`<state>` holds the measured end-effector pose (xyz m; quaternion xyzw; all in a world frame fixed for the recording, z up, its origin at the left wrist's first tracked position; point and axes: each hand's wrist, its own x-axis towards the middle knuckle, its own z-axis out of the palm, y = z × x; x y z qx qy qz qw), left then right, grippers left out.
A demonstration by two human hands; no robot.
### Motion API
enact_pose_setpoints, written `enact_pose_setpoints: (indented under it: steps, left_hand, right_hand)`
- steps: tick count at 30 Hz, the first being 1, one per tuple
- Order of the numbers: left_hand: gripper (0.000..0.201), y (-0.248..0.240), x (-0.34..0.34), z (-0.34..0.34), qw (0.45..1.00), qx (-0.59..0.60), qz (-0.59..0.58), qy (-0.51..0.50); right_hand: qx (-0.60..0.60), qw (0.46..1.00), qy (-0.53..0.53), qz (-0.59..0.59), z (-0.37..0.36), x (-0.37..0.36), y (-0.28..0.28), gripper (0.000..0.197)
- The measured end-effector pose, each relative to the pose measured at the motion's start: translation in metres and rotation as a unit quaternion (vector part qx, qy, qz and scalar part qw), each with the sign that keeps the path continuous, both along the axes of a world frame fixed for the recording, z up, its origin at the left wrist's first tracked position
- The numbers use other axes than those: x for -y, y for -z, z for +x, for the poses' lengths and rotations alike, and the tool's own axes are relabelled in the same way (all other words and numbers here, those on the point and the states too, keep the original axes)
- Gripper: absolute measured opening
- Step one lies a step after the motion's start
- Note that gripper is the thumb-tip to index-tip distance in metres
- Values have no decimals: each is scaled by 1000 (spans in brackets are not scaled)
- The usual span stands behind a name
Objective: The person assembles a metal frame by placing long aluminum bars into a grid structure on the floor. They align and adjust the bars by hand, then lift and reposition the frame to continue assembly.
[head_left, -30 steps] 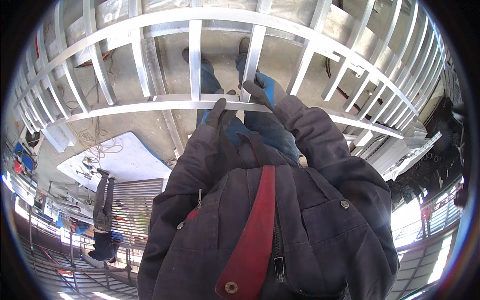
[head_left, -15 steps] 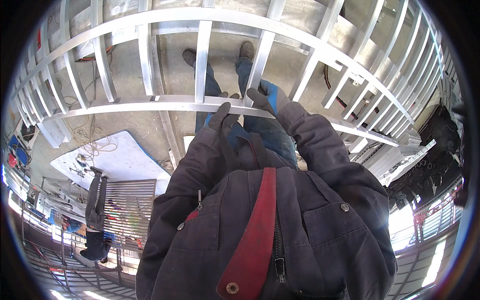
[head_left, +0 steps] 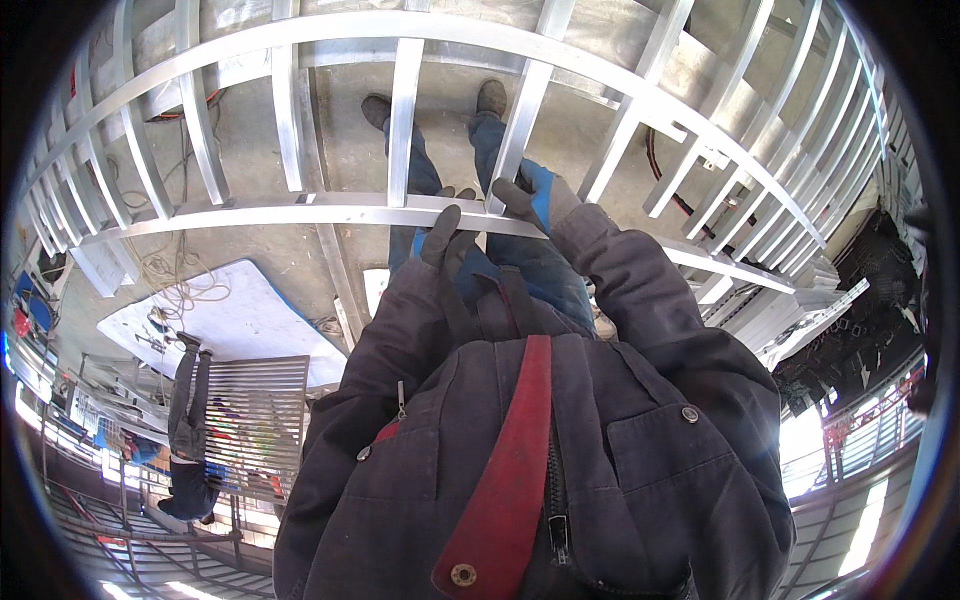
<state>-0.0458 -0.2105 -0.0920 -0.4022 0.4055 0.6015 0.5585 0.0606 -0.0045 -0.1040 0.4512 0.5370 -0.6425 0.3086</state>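
Note:
In front of me lies a long silvery metal frame, with a near rail [head_left: 340,214] and cross bars [head_left: 406,120] running away to a far rail. My left hand [head_left: 442,236], in a grey and blue glove, is closed round the near rail. Its thumb shows on the near side and its fingertips on the far side. My right hand [head_left: 530,197], gloved alike, is closed at the same rail, where a cross bar meets it. Its thumb and fingers press there; part of the grip is hidden.
Beneath the frame my shoes [head_left: 490,98] stand on a concrete floor. Left lie cables [head_left: 180,285] and a white board [head_left: 240,310]. A person [head_left: 190,440] is by a slatted metal panel [head_left: 255,420]. Metal profiles [head_left: 800,315] are stacked on the right.
Things on the left have shifted very slightly leftward in the picture. Both hands keep their hold on the near rail.

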Motion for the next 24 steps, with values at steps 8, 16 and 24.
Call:
enact_pose_setpoints:
  steps: [8, 16, 24]
  left_hand:
    - [69, 1, -10, 3, 999, -51, 14, 4]
    - [58, 3, -4, 5, 996, -67, 47, 23]
    - [48, 11, 1, 10, 992, -107, 46, 42]
  right_hand:
    - [13, 999, -41, 17, -5, -2, -7, 54]
    - [18, 999, -34, -3, -5, -4, -8, 50]
    - [15, 998, -55, 13, -9, -6, -9, 53]
